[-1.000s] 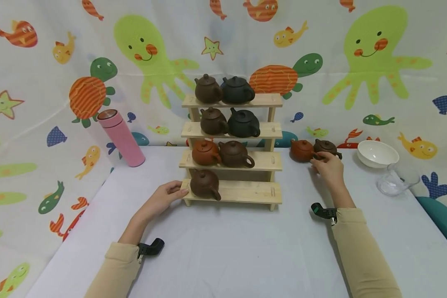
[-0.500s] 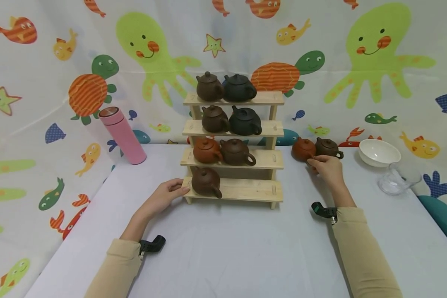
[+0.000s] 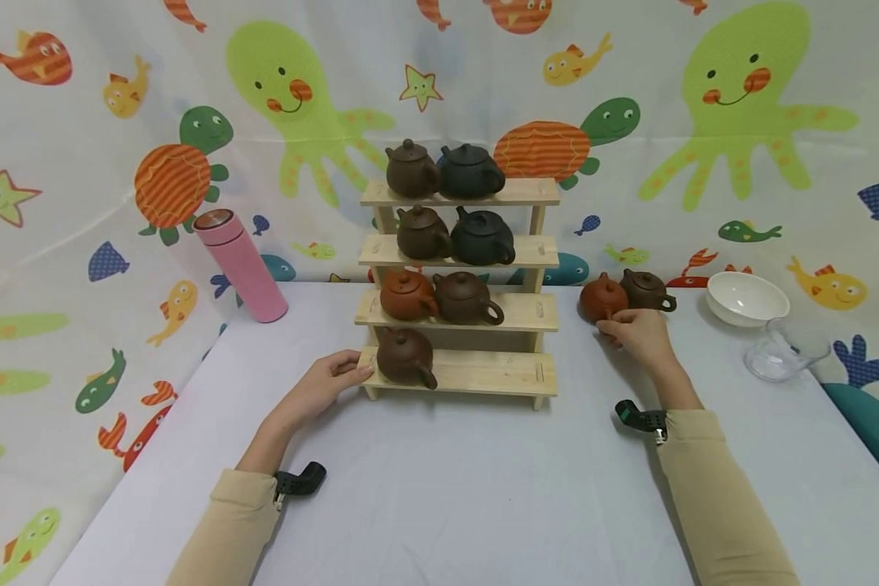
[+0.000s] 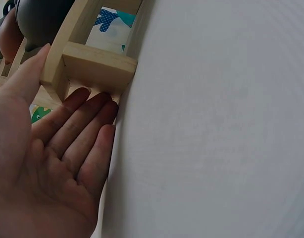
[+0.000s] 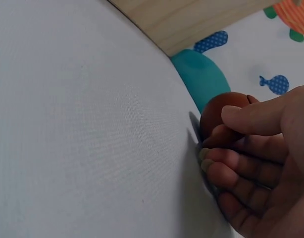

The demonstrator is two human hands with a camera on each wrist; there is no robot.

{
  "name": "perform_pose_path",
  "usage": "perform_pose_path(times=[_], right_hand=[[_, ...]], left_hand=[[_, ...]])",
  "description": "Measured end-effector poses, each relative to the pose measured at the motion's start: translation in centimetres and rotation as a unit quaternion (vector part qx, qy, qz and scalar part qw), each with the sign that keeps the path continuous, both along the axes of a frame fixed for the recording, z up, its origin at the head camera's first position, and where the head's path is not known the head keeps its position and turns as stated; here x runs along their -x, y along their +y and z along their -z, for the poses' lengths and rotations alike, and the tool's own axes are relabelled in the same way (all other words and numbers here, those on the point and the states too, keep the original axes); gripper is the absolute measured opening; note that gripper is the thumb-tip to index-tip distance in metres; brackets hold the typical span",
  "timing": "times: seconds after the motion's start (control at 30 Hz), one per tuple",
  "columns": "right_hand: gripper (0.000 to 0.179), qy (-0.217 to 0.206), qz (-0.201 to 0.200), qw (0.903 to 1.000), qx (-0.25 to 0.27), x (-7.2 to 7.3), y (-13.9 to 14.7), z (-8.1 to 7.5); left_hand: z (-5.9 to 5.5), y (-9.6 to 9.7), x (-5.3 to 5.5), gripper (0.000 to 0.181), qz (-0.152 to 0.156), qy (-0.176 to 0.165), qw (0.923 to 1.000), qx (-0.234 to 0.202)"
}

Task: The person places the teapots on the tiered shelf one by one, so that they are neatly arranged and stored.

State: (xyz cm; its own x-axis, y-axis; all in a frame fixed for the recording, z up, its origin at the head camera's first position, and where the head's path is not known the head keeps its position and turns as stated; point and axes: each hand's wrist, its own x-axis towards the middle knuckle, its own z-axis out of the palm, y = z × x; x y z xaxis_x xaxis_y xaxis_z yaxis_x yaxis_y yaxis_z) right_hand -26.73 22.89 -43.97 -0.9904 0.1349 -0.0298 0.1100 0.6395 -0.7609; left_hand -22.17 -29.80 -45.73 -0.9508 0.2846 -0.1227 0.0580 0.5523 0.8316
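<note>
My right hand (image 3: 639, 338) pinches the handle of a reddish-orange teapot (image 3: 603, 298) on the white table, right of the wooden stand. In the right wrist view the thumb and index finger meet at the handle, and the teapot (image 5: 221, 110) is partly behind them. A dark brown teapot (image 3: 645, 290) stands close behind that hand. At the stand's lowest shelf (image 3: 491, 374), my left hand (image 3: 322, 384) grips the left end. The left wrist view has its thumb against the board (image 4: 68, 42) and its fingers underneath. Beside that thumb sits a brown teapot (image 3: 405, 356).
Pairs of teapots occupy the three upper shelves, including a black one (image 3: 482, 238) and an orange one (image 3: 404, 295). A pink bottle (image 3: 242, 267) leans at the back left. A white bowl (image 3: 745, 299) and a clear glass pitcher (image 3: 780, 354) stand at the right.
The reddish-orange teapot has turned and shifted slightly right, its handle now toward the front. My right hand moved from between the two teapots left and nearer, holding that handle. My left hand stayed put.
</note>
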Motion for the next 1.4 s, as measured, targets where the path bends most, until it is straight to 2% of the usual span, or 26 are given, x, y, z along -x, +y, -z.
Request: perform_pose_path(times=[0.23, 0.43, 0.73, 1.07, 1.4], right_hand=[[0.035, -0.011, -0.019, 0.9997, -0.012, -0.8, 0.7, -0.1], [0.032, -0.017, -0.035, 0.9984, -0.042, -1.8, 1.1, -0.9], [0.037, -0.045, -0.046, 0.9964, -0.056, -2.7, 1.5, -1.8], [0.036, -0.024, -0.079, 0.992, -0.096, -4.2, 2.3, -2.3], [0.037, -0.016, -0.118, 0.988, -0.098, -5.8, 2.9, -4.6]], left_hand=[[0.0, 0.2, 0.0, 0.056, -0.007, -0.005, 0.9999, -0.009], [0.2, 0.3, 0.1, 0.056, 0.002, -0.005, 0.9999, -0.015], [-0.5, 0.1, -0.1, 0.055, 0.003, -0.004, 0.9999, -0.011], [-0.5, 0.1, -0.2, 0.055, 0.004, -0.004, 0.9999, -0.015], [-0.2, 0.1, -0.2, 0.055, 0.003, -0.002, 0.9999, -0.017]])
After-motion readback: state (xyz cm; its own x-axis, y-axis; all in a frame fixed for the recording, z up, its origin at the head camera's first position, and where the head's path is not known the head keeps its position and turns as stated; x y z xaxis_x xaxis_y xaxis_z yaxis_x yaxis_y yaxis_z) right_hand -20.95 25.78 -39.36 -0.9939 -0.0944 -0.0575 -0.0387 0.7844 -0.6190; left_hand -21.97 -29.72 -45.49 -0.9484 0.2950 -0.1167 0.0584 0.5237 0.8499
